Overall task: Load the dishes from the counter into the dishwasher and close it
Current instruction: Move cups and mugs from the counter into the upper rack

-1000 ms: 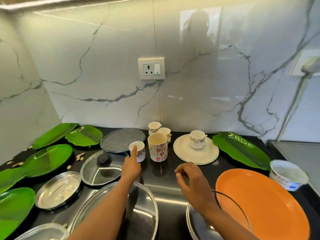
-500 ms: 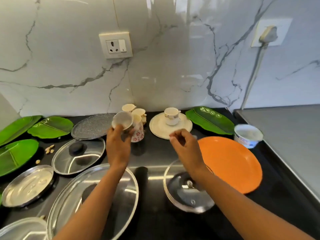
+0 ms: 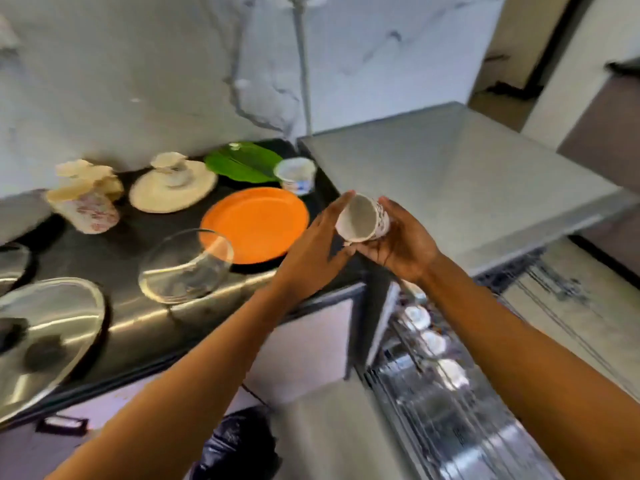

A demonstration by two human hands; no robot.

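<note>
A small white cup [image 3: 358, 220] with a floral print lies tilted in my right hand [image 3: 403, 245], whose fingers curl under and around it. My left hand [image 3: 311, 244] is beside it, fingers straight, its fingertips touching the cup's rim. Both hands hover past the counter's right end, above the open dishwasher. Its pulled-out rack [image 3: 450, 393] at lower right holds several white cups. On the black counter [image 3: 138, 237] stand an orange plate [image 3: 256, 223], a white plate [image 3: 156, 199] carrying a cup, a floral mug [image 3: 86, 209], a green leaf plate [image 3: 242, 164] and a small white bowl [image 3: 296, 174].
A glass lid [image 3: 187, 265] and a larger steel-rimmed lid [image 3: 48, 337] lie near the counter's front edge. The dishwasher's grey top [image 3: 450, 185] stretches right of the counter. A black bag [image 3: 239, 445] sits on the floor below. The view is motion-blurred.
My left hand lifted the small cup off the counter and carried it right. The right hand now grips it, and my view swung right and down to the open dishwasher.
</note>
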